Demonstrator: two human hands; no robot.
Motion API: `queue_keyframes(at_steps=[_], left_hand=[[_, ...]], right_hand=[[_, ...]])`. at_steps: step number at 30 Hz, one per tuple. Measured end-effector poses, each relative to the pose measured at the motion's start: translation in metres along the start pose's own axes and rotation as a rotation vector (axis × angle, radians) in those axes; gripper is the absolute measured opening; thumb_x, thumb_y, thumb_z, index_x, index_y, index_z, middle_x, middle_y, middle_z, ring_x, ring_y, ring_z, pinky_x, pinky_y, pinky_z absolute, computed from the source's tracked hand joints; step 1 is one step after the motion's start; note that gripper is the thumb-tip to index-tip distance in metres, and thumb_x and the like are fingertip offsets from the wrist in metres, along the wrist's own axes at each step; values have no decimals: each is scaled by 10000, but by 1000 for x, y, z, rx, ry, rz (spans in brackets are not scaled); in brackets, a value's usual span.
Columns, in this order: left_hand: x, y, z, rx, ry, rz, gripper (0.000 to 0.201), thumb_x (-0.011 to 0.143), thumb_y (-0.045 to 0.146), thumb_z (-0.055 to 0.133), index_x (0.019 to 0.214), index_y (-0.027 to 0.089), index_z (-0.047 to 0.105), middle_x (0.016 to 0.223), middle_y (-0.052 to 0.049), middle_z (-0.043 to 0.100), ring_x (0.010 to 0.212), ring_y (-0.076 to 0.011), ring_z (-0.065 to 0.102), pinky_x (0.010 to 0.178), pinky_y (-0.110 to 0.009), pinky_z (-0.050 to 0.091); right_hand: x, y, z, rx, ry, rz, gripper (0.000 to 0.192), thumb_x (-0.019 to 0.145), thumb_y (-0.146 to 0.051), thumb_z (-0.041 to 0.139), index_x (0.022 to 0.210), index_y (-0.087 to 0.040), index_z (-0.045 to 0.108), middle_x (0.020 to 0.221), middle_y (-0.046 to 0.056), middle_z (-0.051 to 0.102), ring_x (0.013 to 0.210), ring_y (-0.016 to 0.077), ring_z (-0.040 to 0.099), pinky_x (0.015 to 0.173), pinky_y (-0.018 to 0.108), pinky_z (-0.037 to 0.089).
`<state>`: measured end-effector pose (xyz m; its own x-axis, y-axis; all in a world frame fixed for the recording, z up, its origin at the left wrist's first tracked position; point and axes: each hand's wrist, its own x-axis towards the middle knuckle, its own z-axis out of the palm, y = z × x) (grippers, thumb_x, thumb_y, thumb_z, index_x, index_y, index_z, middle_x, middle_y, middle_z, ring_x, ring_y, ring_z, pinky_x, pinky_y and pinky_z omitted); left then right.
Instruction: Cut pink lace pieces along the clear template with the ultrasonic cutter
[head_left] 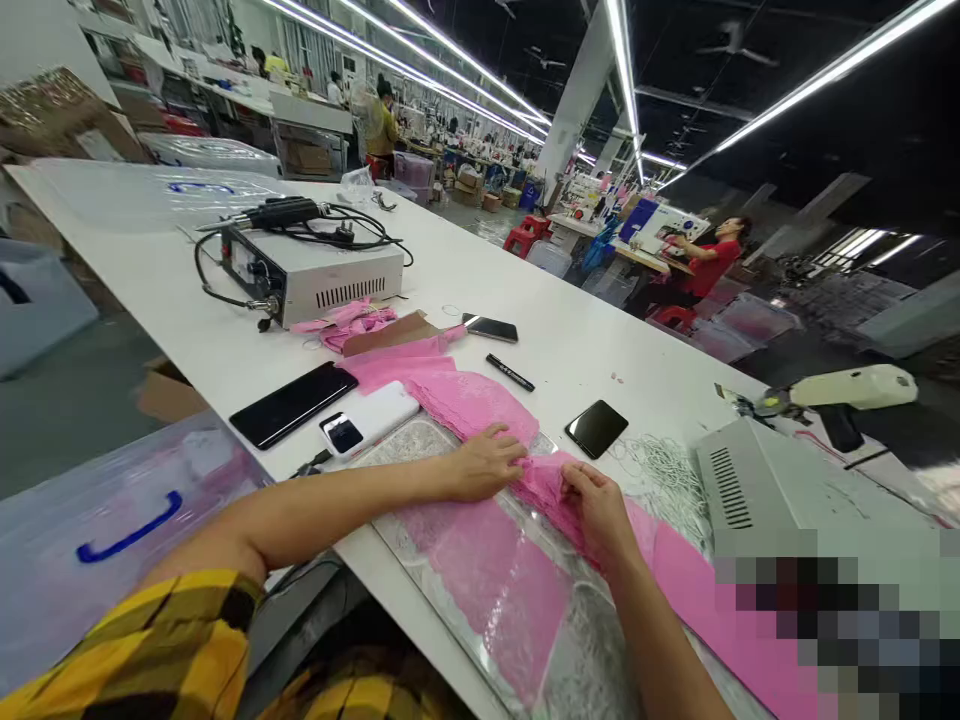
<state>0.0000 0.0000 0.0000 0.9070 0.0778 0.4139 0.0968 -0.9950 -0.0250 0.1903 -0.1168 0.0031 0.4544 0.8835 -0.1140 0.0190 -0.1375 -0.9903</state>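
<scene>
A long strip of pink lace fabric [480,400] runs diagonally over a board wrapped in clear plastic [600,640] at the table's front edge. My left hand [484,465] is closed over the fabric, its fingers together on the gathered part. Just to its right, my right hand [600,500] pinches the same fabric between thumb and fingertips. Part of the cloth is hidden beneath both hands. A flat pink panel [502,575] shows in front of the hands, and a smooth pink strip [720,620] extends toward the lower right.
A grey control box [345,280] with a cabled handpiece stands at the back left. Phones [296,405], a white power bank [367,420], a black marker [510,372] and tangled white cord [667,475] lie around the fabric. Another grey box [780,490] stands right. A co-worker [712,260] sits beyond.
</scene>
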Motion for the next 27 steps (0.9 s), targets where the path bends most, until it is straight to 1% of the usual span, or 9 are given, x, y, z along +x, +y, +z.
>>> queue_keyframes(at_steps=[4,8,11,14,17,20,22,24,27], left_hand=[[10,14,-12,-24,-17,68,126,867,119,524,851,173,636,1074,-97,658,964,-215,566,1059,-427,319],[21,20,-12,-70,-83,118,91,869,167,571,809,192,635,910,-47,675,871,-178,579,993,-356,374],[27,21,-11,-81,-125,50,163,901,206,580,750,176,634,862,-41,685,810,-172,596,989,-389,377],[36,28,-14,-94,-147,-58,256,938,359,572,807,160,667,937,-70,701,894,-201,623,961,-394,399],[56,48,-17,-108,-162,-183,433,897,559,574,887,143,694,1010,-106,701,982,-255,628,945,-419,421],[84,73,-12,-120,-188,-285,560,849,678,554,890,140,705,974,-117,702,969,-285,634,937,-460,441],[103,88,-6,-123,-198,-351,570,867,676,529,892,135,705,970,-124,696,962,-291,640,941,-482,450],[119,99,2,-121,-202,-409,490,920,587,524,939,128,693,1001,-121,684,976,-278,642,942,-490,467],[134,108,8,-119,-206,-433,326,963,408,566,1131,135,626,1133,-96,640,1020,-227,632,912,-451,522]], right_hand=[[-1,0,0,34,8,9,261,912,-366,618,783,-142,578,682,-51,541,571,67,510,547,215,464],[-3,-9,-1,77,7,7,244,901,-348,637,784,-139,592,676,-51,561,580,72,537,574,228,492],[-5,-22,-12,133,82,-31,236,873,-347,669,778,-143,600,645,-55,564,590,81,566,603,246,519],[-8,-35,-24,197,158,-71,299,727,-394,788,748,-149,617,610,-42,584,583,104,597,591,261,538],[-12,-44,-28,260,205,-120,381,566,-427,857,704,-156,628,596,-10,614,566,138,621,561,280,551],[-18,-52,-26,302,261,-191,383,534,-430,853,681,-166,617,588,-4,620,561,151,633,546,288,562],[-23,-59,-29,316,312,-247,376,541,-431,840,685,-173,608,584,-11,617,564,155,642,545,289,569],[-29,-66,-38,321,373,-303,371,556,-439,825,701,-178,605,589,-13,620,574,162,652,556,298,581],[-43,-75,-65,321,505,-379,365,578,-442,806,736,-183,603,617,-13,637,598,166,669,586,311,596]])
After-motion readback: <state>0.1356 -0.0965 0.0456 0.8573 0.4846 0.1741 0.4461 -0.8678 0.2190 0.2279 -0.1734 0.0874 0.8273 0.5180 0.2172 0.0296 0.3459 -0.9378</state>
